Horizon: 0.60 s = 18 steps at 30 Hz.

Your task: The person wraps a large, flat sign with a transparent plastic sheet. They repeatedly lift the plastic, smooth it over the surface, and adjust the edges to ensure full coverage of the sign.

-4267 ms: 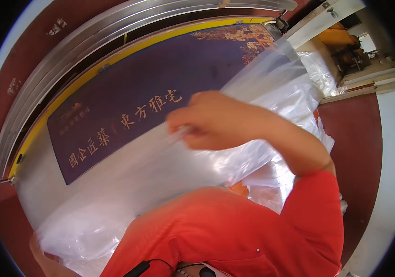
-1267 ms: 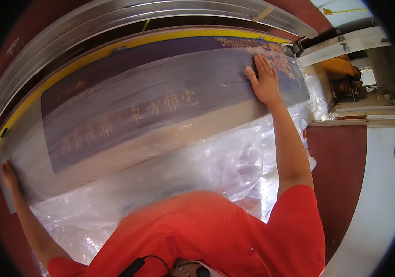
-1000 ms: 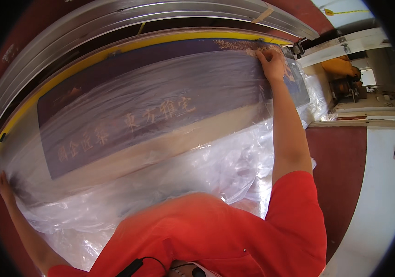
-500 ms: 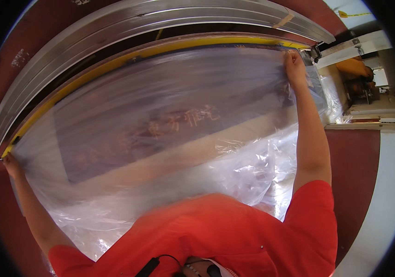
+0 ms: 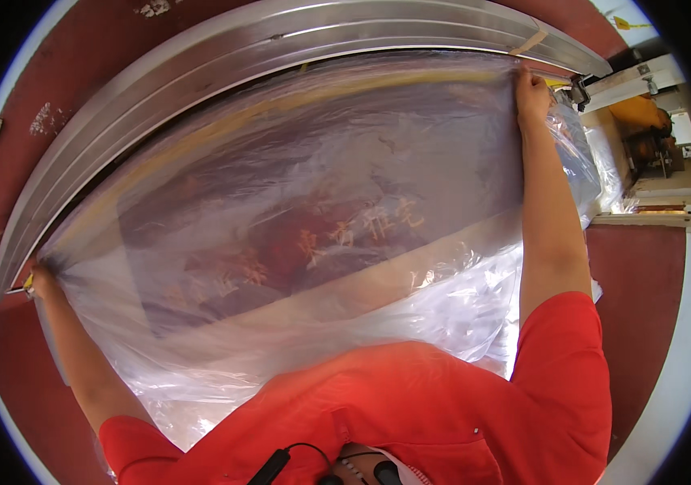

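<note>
A wide sheet of clear plastic film [image 5: 442,295] is stretched between my two hands. At the far left, my left hand [image 5: 45,283] is closed on one far corner of it. My right hand [image 5: 532,99] grips the other far corner, arm reaching forward with its fingers pinched. Beneath the film lies a flat surface with a dark panel [image 5: 216,242] bearing orange characters and a paler band along its near side. A yellow strip [image 5: 345,84] along the far edge shows dimly through the film. Closer to my body, the sheet hangs in shiny wrinkles.
A long ridged silver metal beam [image 5: 273,36] curves across the far side, just beyond the film's edge. At its right end sits a dark metal fitting [image 5: 578,93]. More machinery [image 5: 648,145] stands at the far right. The floor [image 5: 632,307] is red-brown.
Both hands have carried the film's far edge forward. It now covers the yellow strip and comes up to the metal beam. The whole view has shifted slightly.
</note>
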{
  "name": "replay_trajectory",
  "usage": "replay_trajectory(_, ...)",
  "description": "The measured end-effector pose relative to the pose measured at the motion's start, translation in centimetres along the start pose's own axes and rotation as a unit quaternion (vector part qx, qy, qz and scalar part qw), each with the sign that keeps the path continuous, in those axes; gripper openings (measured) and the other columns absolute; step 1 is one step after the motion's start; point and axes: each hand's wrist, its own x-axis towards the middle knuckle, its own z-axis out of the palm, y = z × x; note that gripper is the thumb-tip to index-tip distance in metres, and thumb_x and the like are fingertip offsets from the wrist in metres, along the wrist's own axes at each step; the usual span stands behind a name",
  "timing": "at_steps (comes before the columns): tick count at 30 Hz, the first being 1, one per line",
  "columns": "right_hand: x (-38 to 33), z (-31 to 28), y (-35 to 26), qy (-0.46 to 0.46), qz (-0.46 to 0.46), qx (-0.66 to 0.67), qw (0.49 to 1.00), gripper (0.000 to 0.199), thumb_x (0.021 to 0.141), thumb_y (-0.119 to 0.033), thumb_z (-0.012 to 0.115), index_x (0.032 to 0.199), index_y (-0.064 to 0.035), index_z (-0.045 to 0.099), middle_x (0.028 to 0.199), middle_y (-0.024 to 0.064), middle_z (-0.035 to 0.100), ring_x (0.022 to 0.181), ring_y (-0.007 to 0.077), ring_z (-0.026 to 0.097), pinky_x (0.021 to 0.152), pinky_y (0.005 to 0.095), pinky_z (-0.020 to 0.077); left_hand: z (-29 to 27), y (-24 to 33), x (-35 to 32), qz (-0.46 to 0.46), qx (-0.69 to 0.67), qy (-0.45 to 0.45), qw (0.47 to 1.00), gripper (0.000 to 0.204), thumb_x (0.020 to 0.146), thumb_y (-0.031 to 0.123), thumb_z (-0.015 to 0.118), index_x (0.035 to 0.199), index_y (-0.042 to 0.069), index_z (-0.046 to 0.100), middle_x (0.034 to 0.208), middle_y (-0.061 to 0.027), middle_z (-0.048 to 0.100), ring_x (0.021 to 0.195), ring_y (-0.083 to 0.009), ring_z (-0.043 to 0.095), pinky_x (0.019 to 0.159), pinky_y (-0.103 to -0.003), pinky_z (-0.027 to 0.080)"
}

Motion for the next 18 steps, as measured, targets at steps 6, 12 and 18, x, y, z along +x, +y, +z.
replay_trajectory(6,1.0,1.6,1.7,0.004,-0.016,0.025,1.0,0.049,0.077,-0.038,0.03,0.097,0.0008,0.052,0.096,0.0225,0.053,0.094,0.0369,0.047,0.082,0.0382,0.0342,-1.9,-2.8,0.5,-0.02,-0.206,-0.016,0.978,0.036,0.081,0.03,0.034,0.088,0.0,0.053,0.086,-0.0177,0.054,0.074,-0.0281,0.054,0.06,-0.037,0.043)
replay_trajectory(12,2.4,0.9,2.4,-0.034,-0.002,0.082,0.996,0.049,0.076,-0.039,0.034,0.095,0.0016,0.053,0.093,0.0209,0.054,0.088,0.0332,0.05,0.078,0.0359,0.0361,-4.5,1.9,-4.9,-0.091,-0.645,-0.11,0.75,0.021,0.081,0.02,0.041,0.09,0.005,0.053,0.074,-0.0031,0.053,0.059,-0.0125,0.05,0.049,-0.023,0.04)
replay_trajectory(18,-1.4,-4.0,-3.8,-0.001,-0.048,0.152,0.987,0.034,0.079,-0.031,0.043,0.082,0.0006,0.055,0.079,0.0063,0.056,0.076,0.0145,0.05,0.071,0.0256,0.0369,-10.3,2.4,-6.3,-0.098,-0.666,-0.223,0.705,0.027,0.08,0.027,0.048,0.096,0.006,0.052,0.086,-0.0033,0.052,0.071,-0.0115,0.048,0.06,-0.024,0.037)
